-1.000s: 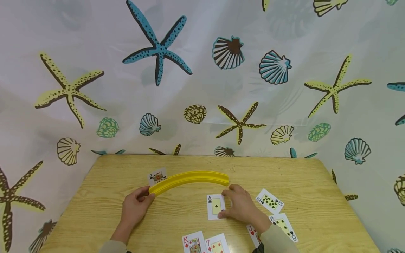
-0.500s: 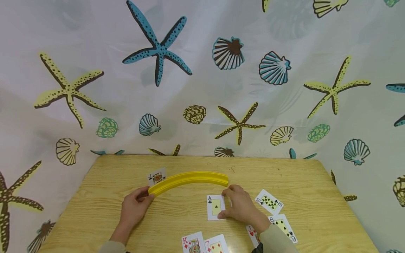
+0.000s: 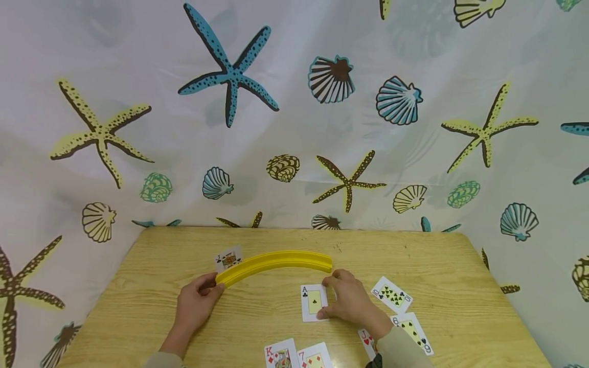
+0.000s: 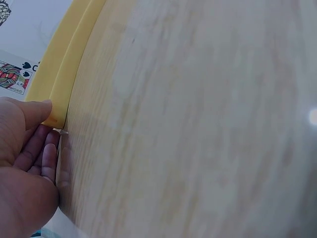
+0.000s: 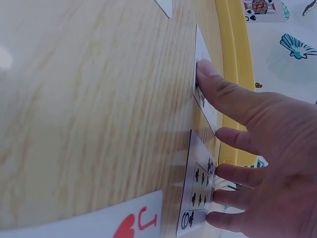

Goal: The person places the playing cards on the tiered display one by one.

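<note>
My left hand [image 3: 198, 302] pinches the near-left end of a yellow curved card holder [image 3: 276, 259], thumb on its front face in the left wrist view. Both card holder and hand are at the table's left-centre. A jack of spades [image 3: 228, 257] shows at the holder's left end, its lower part hidden by it. At the holder's right end, my right hand [image 3: 353, 299] is over the ace of clubs [image 3: 314, 301], which lies face up. Its thumb [image 5: 210, 74] rests on the card, and the index fingertip touches a corner; the other fingers are spread and fairly straight.
Right of the right hand lie a ten of clubs [image 3: 392, 295] and an overlapping black six [image 3: 413, 332]. A jack of hearts [image 3: 366, 341] is partly under the right forearm. Nearer me are a king of diamonds [image 3: 281, 353] and seven of diamonds [image 3: 315, 356], both cut off.
</note>
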`<action>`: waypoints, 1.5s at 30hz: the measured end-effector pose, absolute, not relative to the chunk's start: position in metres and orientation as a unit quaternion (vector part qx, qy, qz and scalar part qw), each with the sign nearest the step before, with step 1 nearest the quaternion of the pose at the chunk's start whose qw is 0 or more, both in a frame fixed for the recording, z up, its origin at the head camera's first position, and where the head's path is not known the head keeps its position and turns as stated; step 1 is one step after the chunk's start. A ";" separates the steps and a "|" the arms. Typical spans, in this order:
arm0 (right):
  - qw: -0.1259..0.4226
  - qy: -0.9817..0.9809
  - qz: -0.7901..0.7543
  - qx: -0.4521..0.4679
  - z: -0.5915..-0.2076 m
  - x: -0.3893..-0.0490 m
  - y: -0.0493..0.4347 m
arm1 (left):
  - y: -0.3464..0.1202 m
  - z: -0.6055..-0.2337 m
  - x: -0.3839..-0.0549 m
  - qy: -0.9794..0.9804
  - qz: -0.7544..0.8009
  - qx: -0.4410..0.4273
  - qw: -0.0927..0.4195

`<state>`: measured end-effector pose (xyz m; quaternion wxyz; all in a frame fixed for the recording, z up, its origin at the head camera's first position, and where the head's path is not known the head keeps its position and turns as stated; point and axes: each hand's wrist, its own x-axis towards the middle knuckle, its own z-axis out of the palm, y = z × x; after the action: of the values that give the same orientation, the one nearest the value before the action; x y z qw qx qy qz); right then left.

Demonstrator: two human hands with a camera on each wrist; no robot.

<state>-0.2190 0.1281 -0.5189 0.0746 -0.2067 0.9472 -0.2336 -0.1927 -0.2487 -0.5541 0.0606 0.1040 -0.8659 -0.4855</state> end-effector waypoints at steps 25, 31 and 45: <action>0.070 0.949 -0.236 -0.195 -0.517 -0.224 0.122 | -0.251 -0.558 -0.193 -0.864 -0.489 0.107 0.058; 0.057 0.945 -0.267 -0.177 -0.516 -0.224 0.118 | -0.251 -0.558 -0.193 -0.863 -0.490 0.102 0.062; 0.027 0.871 -0.456 -0.181 -0.516 -0.228 0.115 | -0.250 -0.556 -0.194 -0.865 -0.487 0.105 0.066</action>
<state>-0.2282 0.1154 -0.5157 0.0271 -0.1810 0.8707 -0.4564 -0.1936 -0.2498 -0.5563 0.0664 0.1055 -0.8646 -0.4867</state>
